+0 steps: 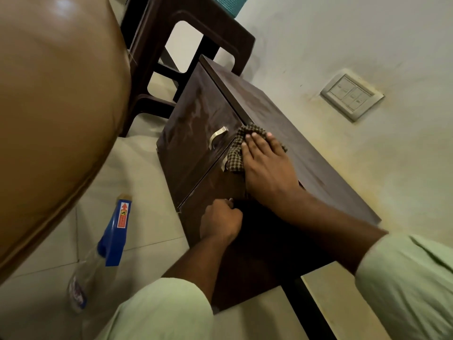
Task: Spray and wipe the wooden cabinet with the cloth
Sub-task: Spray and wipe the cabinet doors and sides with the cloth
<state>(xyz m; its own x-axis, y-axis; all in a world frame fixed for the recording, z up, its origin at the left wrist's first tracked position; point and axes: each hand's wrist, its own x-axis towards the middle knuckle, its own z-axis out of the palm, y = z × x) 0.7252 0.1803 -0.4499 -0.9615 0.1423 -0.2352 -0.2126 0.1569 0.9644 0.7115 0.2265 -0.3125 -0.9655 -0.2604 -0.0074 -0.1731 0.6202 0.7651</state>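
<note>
Brown padded seat edge fills near left of view, closest to camera. Pale green sleeves next, both arms reaching in. Wooden cabinet stands on tiled floor against wall, dark laminate, two front doors with metal handle on far one; streaky wet marks show on that door. Dark plastic chair behind it, wall switch plate to right. Spray bottle stands on floor left of cabinet, blue trigger head, clear body, nobody touching it. Right hand flat, fingers spread, pressing checked cloth onto cabinet's top front edge, no closed grip. Left hand curled closed at near door's upper edge; what it holds cannot tell. Cloth soft, limp, bunches under palm; best handled by palm pressure. Cabinet rigid, heavy-looking, slick surface; brace at door edge.
</note>
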